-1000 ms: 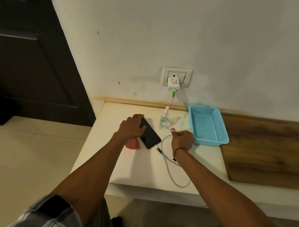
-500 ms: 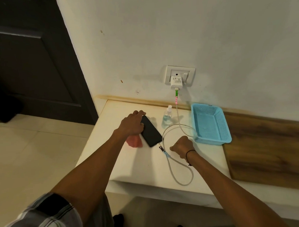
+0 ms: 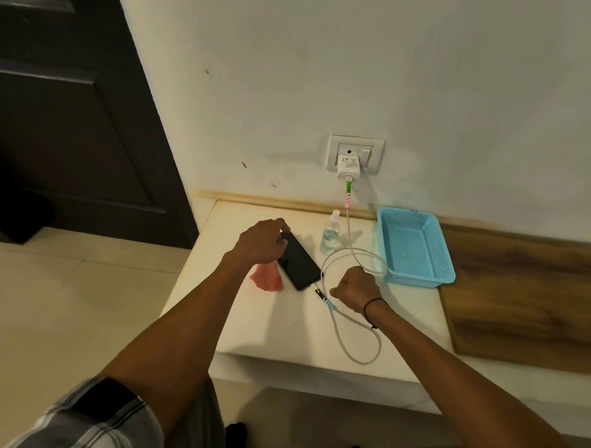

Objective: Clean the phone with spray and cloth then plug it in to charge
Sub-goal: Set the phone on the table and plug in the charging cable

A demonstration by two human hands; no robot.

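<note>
Two hands: left hand [image 3: 264,244] grip curled over the far end of the phone [image 3: 299,264], which lies flat on the worktop [image 3: 283,325]; right hand [image 3: 354,287] now a fist low by the cable [image 3: 362,359], can't tell if it's holding it.
Change: right hand dropped back from near the spray bottle [image 3: 331,232], so plugging in looks next.
Cloth: pink cloth [image 3: 266,278] beside the phone.
Container: blue basket [image 3: 416,249], nothing visible inside.
</note>
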